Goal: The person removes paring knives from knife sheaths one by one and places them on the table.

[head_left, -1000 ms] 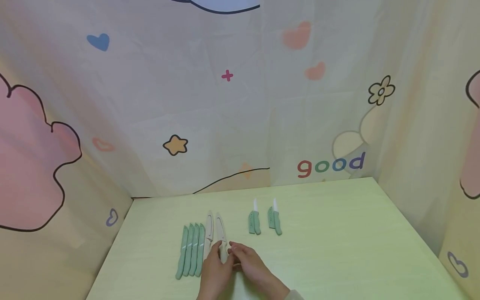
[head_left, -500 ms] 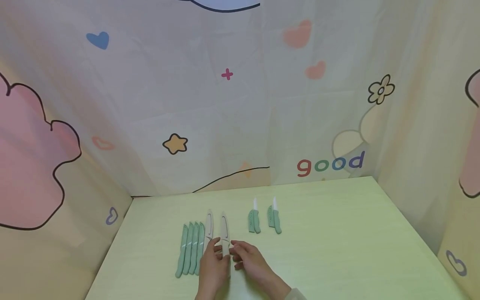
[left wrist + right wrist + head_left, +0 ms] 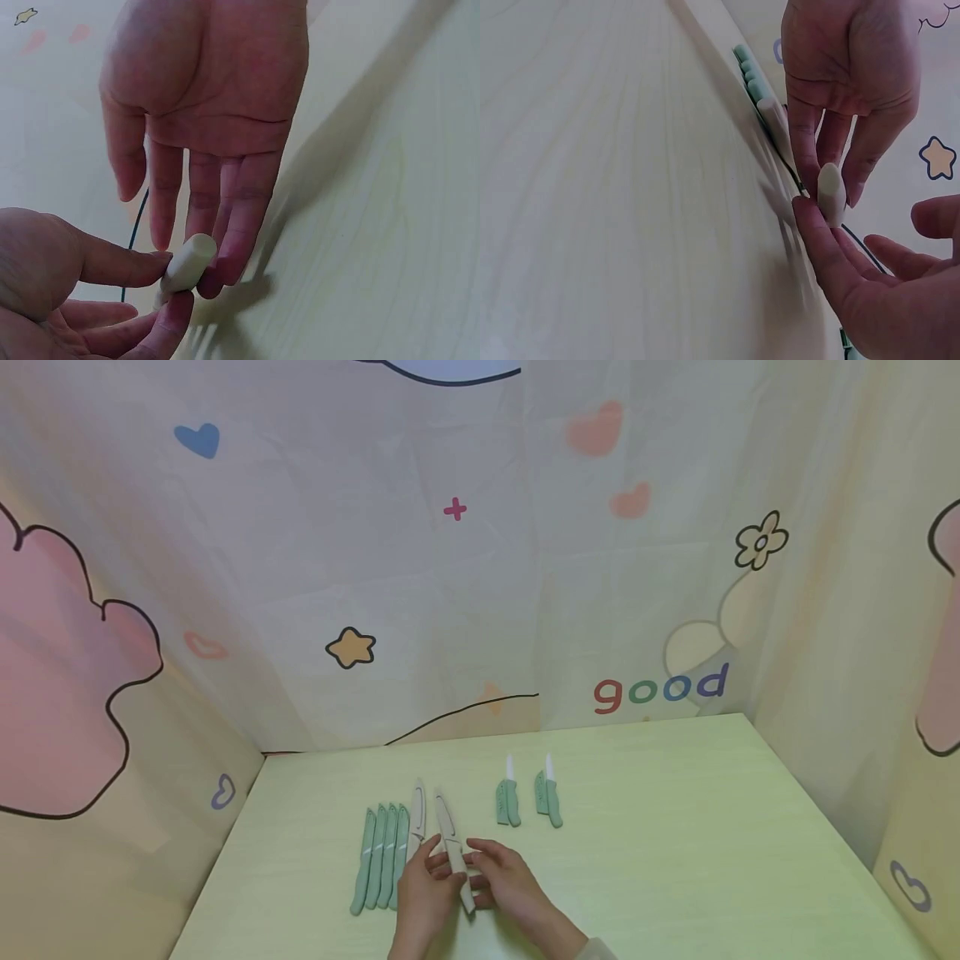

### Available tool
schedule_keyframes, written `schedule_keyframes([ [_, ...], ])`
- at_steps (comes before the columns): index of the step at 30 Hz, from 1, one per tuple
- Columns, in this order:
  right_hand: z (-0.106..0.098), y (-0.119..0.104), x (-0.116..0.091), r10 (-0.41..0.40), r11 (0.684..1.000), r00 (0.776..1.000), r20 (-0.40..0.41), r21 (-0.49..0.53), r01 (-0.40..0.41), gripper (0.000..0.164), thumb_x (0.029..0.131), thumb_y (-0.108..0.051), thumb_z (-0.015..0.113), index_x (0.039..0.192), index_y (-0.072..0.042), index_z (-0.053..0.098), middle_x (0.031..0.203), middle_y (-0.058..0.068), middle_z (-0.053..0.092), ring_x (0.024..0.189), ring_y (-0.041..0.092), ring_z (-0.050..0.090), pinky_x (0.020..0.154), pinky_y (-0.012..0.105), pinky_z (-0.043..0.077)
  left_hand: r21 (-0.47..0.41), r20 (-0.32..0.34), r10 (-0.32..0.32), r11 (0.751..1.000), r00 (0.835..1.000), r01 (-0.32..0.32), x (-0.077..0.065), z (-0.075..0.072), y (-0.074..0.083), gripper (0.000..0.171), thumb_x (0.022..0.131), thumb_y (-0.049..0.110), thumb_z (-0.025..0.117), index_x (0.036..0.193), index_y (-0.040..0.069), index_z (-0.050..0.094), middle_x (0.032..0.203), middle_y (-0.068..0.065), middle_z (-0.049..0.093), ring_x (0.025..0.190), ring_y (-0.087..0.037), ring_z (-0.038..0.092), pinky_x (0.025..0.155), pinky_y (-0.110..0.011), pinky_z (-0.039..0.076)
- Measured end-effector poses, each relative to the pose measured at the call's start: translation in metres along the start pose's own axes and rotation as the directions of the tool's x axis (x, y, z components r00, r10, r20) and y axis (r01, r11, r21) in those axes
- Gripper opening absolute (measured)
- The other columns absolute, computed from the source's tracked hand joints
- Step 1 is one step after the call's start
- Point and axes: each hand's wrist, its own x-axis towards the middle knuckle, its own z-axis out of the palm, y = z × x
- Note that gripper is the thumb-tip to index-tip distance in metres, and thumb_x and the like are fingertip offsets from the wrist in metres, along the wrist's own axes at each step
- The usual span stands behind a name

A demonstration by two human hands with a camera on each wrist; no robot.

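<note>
A cream knife (image 3: 454, 853), its blade end pointing toward the back wall, leans with its butt to the right. My left hand (image 3: 426, 889) pinches its handle between thumb and fingers. In the left wrist view, the handle's rounded butt (image 3: 196, 253) stands off the table. Fingers of my right hand (image 3: 517, 885) are stretched against the handle from the right, its thumb apart in the right wrist view. Left of my left hand lies a second cream knife (image 3: 417, 810), its handle partly hidden. Beside that, several green knives (image 3: 381, 856) lie side by side.
Farther back and right on the pale table (image 3: 675, 827) lie two small green-handled knives, one left (image 3: 513, 802) and one right (image 3: 553, 802), each with a white blade and a green piece alongside. A printed cloth wall (image 3: 450, 577) bounds the table's back.
The held cream knife first straightened and shifted right, then tilted, its blade tip swinging left and its butt right. More of the handle shows now. The other knives have stayed put.
</note>
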Motion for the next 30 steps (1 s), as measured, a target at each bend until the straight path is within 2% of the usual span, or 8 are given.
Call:
schedule_keyframes([
  [7,-0.005,0.002,-0.001,-0.01,1.0,1.0,-0.022,-0.001,0.01,0.041,0.098,-0.01,0.053,0.136,0.006,0.047,0.119,0.023,0.06,0.087,0.024,0.063,0.066,0.039,0.061,-0.106,0.071,0.009,0.994,0.997,-0.002,-0.001,-0.002,-0.001,0.076,0.072,-0.009,0.076,0.139,-0.01,0.04,0.114,-0.028,0.064,0.095,-0.027,0.064,0.081,-0.04,0.058],
  [14,-0.01,0.0,-0.001,-0.016,1.0,0.999,-0.046,-0.002,0.016,0.043,0.091,-0.003,0.059,0.132,0.008,0.05,0.111,0.022,0.059,0.085,0.022,0.064,0.066,0.04,0.062,-0.253,0.155,0.015,0.967,0.988,0.025,0.0,-0.003,-0.001,0.078,0.072,-0.01,0.075,0.141,-0.01,0.037,0.118,-0.028,0.061,0.097,-0.027,0.063,0.079,-0.034,0.059],
  [22,-0.011,-0.008,-0.006,0.001,0.999,0.998,-0.063,-0.041,-0.003,0.038,0.09,-0.003,0.063,0.124,0.012,0.055,0.101,0.02,0.065,0.076,0.022,0.064,0.063,0.041,0.061,-0.28,0.215,-0.008,0.958,0.977,0.069,-0.002,-0.001,-0.002,0.08,0.073,-0.008,0.076,0.143,-0.003,0.038,0.124,-0.025,0.059,0.099,-0.025,0.063,0.079,-0.036,0.059],
  [30,-0.02,0.001,-0.006,0.006,1.0,0.998,-0.061,-0.019,-0.007,0.041,0.089,-0.009,0.067,0.125,0.008,0.057,0.104,0.016,0.066,0.079,0.021,0.065,0.058,0.034,0.06,-0.333,0.289,0.015,0.939,0.957,0.086,-0.005,0.001,0.0,0.071,0.075,-0.005,0.075,0.139,-0.003,0.045,0.125,-0.023,0.056,0.1,-0.025,0.062,0.078,-0.033,0.059],
])
